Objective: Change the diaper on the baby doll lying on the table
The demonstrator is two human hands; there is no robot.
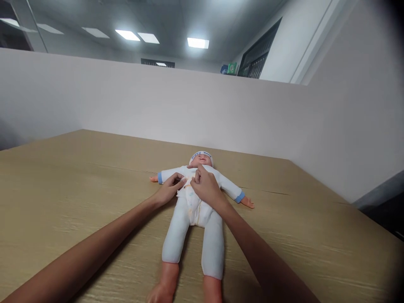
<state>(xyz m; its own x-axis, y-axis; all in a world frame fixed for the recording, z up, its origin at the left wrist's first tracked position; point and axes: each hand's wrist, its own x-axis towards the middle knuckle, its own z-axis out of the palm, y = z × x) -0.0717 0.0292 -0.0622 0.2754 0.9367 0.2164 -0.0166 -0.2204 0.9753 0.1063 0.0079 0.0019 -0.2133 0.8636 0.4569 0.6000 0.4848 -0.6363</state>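
On the wooden table (pixel 78 189), seen from my head camera, a baby doll (pixel 194 210) lies on its back in a white suit (pixel 189 227), its head toward the white partition wall (pixel 158 105). My left hand (pixel 168 190) pinches the suit at the doll's chest, fingers closed narrowly on the cloth. My right hand (pixel 205 185) grips the fabric just beside it, near the doll's chin, fingers curled tight.
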